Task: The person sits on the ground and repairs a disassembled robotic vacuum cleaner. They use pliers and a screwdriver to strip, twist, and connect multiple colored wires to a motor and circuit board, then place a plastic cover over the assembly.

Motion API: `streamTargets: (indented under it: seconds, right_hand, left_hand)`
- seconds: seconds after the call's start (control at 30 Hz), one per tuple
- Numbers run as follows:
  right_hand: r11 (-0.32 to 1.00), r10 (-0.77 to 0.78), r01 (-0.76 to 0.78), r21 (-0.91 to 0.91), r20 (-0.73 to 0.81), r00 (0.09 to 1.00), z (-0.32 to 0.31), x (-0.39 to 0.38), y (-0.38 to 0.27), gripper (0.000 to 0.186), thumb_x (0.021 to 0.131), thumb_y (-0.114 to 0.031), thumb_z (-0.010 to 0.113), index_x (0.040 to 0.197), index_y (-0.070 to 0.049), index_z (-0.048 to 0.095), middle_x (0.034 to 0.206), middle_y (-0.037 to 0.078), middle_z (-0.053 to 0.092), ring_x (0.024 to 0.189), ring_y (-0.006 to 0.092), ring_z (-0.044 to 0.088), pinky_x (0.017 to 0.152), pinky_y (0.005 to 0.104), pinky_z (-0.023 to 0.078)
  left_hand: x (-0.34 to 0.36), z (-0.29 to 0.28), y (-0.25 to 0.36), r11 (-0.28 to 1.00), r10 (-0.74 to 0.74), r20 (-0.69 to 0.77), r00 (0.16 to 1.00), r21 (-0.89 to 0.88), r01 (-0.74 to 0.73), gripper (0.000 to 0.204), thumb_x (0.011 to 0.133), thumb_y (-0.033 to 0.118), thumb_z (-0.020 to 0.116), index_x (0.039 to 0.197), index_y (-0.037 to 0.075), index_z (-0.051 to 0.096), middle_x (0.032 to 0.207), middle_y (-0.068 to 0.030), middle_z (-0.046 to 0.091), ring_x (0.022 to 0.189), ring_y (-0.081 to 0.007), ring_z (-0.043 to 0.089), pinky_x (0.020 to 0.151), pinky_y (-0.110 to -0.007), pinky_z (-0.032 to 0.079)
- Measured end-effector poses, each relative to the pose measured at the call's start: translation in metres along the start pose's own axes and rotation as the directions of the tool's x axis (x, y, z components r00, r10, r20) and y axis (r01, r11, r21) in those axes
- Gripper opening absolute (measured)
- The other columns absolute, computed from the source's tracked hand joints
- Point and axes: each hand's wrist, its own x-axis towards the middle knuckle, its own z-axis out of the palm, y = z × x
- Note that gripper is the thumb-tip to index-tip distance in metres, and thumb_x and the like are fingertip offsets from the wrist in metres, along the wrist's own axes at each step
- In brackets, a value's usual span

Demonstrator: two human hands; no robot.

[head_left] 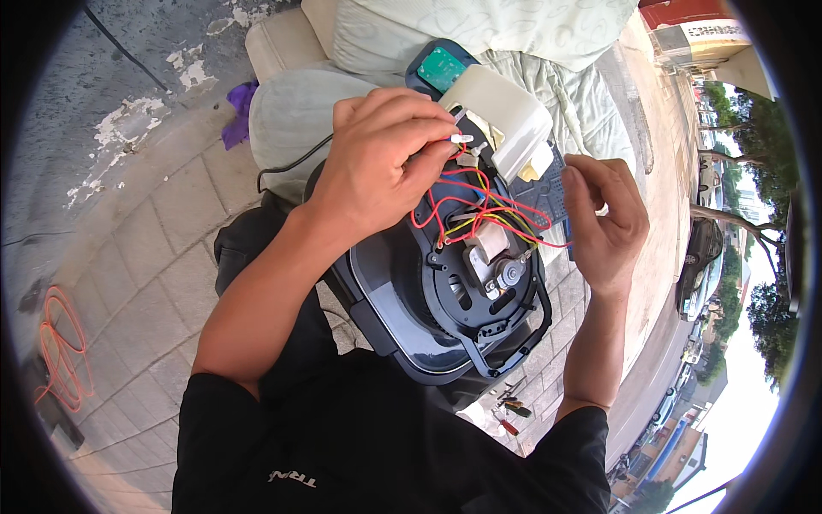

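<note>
My left hand (385, 158) pinches a small white connector (461, 138) between thumb and fingertips, above a dark appliance housing (449, 283). Several loose red wires (467, 193) loop across the opened housing, with a yellow-green one among them. One red wire stretches right to my right hand (610, 218), whose fingers are curled closed; its end is hidden there. Below the wires a small metal motor (507, 272) is mounted in the housing. An off-white plastic cover (501, 116) stands tilted at the far side, beside a green circuit board (441, 68) in a dark panel.
A pale cushion (479, 30) lies behind the appliance. Screwdrivers (514, 407) rest on the paving, lower right. At left are a coiled orange cord (62, 347) and a purple cloth (240, 111). A black cable (295, 167) runs left from the appliance.
</note>
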Motion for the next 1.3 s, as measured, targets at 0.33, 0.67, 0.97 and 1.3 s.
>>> streamTargets:
  seconds: [0.33,0.67,0.97,1.3]
  right_hand:
    - [0.845,-0.504,0.534,-0.028,0.293,0.813,0.049,0.062,-0.022,0.024,0.083,-0.004,0.087,0.106,-0.008,0.080,0.091,0.008,0.068,0.083,0.0295,0.064,0.071,0.0420,0.054]
    - [0.837,-0.535,0.543,0.069,0.315,0.784,0.058,0.066,-0.015,0.024,0.081,0.000,0.084,0.104,-0.004,0.077,0.091,0.010,0.066,0.084,0.0317,0.064,0.073,0.0425,0.053]
    - [0.867,-0.489,0.492,0.084,0.335,0.805,0.052,0.074,-0.004,0.021,0.085,-0.002,0.085,0.105,-0.005,0.078,0.093,0.010,0.068,0.086,0.0304,0.063,0.077,0.0413,0.049]
    - [0.824,-0.500,0.561,-0.080,0.362,0.787,0.051,0.081,-0.002,0.022,0.089,-0.006,0.084,0.109,-0.010,0.079,0.102,0.005,0.071,0.096,0.0269,0.062,0.090,0.0402,0.042]
  left_hand:
    - [0.000,-0.003,0.007,0.999,-0.035,-0.003,0.999,-0.015,0.035,0.023,0.086,0.004,0.083,0.108,0.009,0.082,0.119,-0.0013,0.078,0.121,-0.0224,0.070,0.104,-0.039,0.041]
    - [-0.001,-0.003,0.005,0.999,-0.025,-0.029,0.999,-0.022,0.025,0.022,0.086,0.004,0.083,0.108,0.009,0.082,0.119,-0.0008,0.078,0.119,-0.0217,0.071,0.102,-0.038,0.041]
    - [0.000,0.000,0.008,0.986,-0.151,-0.044,0.988,-0.083,0.147,0.027,0.086,0.010,0.085,0.113,0.010,0.080,0.121,-0.0025,0.077,0.119,-0.0240,0.069,0.101,-0.040,0.042]
    - [0.001,0.013,0.004,0.965,-0.210,-0.151,0.966,-0.188,0.180,0.014,0.087,0.008,0.083,0.101,0.008,0.080,0.111,-0.0040,0.078,0.115,-0.0287,0.069,0.100,-0.044,0.047]
